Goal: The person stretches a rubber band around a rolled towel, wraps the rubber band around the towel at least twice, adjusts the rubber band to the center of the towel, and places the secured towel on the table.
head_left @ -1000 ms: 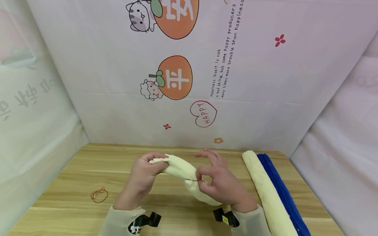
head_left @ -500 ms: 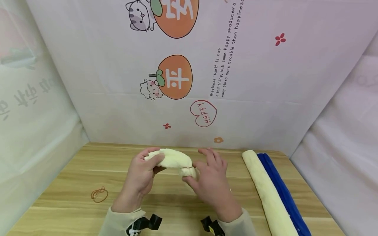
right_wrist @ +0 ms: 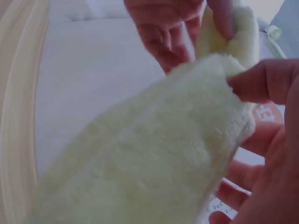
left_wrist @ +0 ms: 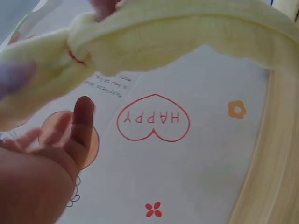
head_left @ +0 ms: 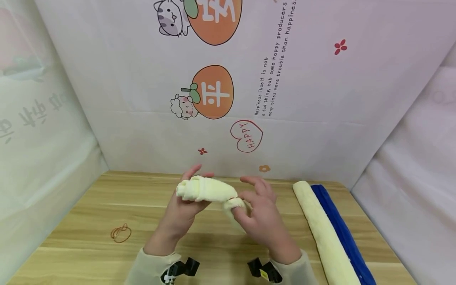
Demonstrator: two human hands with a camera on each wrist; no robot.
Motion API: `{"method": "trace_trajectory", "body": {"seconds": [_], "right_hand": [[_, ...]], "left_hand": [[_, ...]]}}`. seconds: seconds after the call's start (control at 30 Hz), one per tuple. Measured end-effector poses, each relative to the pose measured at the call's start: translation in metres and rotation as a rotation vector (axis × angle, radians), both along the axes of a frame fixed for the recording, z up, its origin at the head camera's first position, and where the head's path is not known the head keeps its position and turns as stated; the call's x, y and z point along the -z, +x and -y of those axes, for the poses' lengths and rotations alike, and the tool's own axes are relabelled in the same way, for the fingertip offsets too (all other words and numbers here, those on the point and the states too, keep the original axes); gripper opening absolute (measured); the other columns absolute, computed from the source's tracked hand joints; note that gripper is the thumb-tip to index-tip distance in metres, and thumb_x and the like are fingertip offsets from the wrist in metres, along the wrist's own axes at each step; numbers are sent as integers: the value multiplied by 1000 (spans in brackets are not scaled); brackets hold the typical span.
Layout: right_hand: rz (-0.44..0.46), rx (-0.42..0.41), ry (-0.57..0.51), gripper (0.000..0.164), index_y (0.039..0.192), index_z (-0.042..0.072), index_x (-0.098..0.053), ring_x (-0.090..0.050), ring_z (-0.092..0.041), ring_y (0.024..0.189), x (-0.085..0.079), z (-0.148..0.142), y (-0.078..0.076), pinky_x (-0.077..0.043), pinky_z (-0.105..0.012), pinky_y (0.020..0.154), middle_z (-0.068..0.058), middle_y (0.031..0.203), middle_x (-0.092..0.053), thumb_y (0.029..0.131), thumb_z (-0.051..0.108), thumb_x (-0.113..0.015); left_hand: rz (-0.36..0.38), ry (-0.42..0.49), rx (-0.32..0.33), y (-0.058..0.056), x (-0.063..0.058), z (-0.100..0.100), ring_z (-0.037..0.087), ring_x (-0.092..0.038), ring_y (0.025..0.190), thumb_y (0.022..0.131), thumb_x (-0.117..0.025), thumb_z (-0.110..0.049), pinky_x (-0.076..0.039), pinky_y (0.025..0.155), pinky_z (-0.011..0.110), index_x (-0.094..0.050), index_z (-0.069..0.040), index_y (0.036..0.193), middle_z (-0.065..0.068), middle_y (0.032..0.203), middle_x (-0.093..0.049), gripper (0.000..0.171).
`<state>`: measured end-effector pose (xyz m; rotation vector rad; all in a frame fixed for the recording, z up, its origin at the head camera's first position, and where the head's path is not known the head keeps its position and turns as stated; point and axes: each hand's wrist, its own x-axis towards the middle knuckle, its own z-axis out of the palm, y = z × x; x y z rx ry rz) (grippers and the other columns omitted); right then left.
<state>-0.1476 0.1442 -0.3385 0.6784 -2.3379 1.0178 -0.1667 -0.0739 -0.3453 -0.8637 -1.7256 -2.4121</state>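
Note:
A pale yellow towel, rolled narrow at its left end, is held above the table. A thin red-brown rubber band cinches it, and the part beyond the band bends down toward me. My left hand supports the rolled end across the palm, with the fingers extended behind it; the right wrist view shows the left thumb laid on the towel. Close to the band, my right hand pinches the towel between thumb and index finger, the other fingers spread. The wider fuzzy part fills much of the right wrist view.
Left on the wooden table lies a second loose rubber band. To the right, a long rolled cream towel lies alongside a blue one. A printed white cloth rises behind the table, with white cloth sides.
My left fingers loosen from their grip and spread behind the towel, baring its rolled end. The right hand shifts left, then slightly back right, bending the towel at the band.

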Motion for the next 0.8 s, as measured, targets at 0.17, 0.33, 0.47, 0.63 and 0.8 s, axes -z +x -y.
{"method": "trace_trajectory", "body": {"seconds": [0.17,0.33,0.47,0.63,0.8], "right_hand": [[123,-53,61,6,81,24,-72,-24,-34,139,-5,-4,2,-13,-64,106,-5,142,-48,83,21,-68],[120,-2,93,15,97,17,-74,-26,-33,138,-8,-2,4,-16,-61,106,-9,143,-47,85,25,-71],[-39,38,137,41,109,11,-68,-29,-36,134,-6,9,8,-21,-59,102,-15,142,-46,77,31,-84],[-182,131,181,43,103,12,-68,-37,-37,128,-1,17,8,-28,-57,92,-16,135,-50,68,23,-91],[-172,179,142,23,89,12,-75,-40,-36,126,0,10,4,-30,-56,88,-14,130,-56,68,7,-83]], "left_hand": [[-288,39,53,-3,6,-2,23,-56,119,90,-65,12,-50,95,34,-18,-12,159,20,138,-50,87],[-288,-74,-285,2,3,-5,12,-55,86,88,-69,11,-51,75,24,-48,-5,143,4,105,-61,61],[-20,-129,-472,7,-3,-7,14,-52,77,88,-73,3,-52,67,24,-62,-7,123,7,93,-59,38],[133,-88,-411,7,-8,-5,23,-59,90,88,-73,1,-57,74,33,-58,-5,122,16,106,-58,38],[-3,-144,-258,6,-8,6,21,-59,88,87,-72,6,-57,70,30,-35,-20,150,12,132,-49,78]]}}
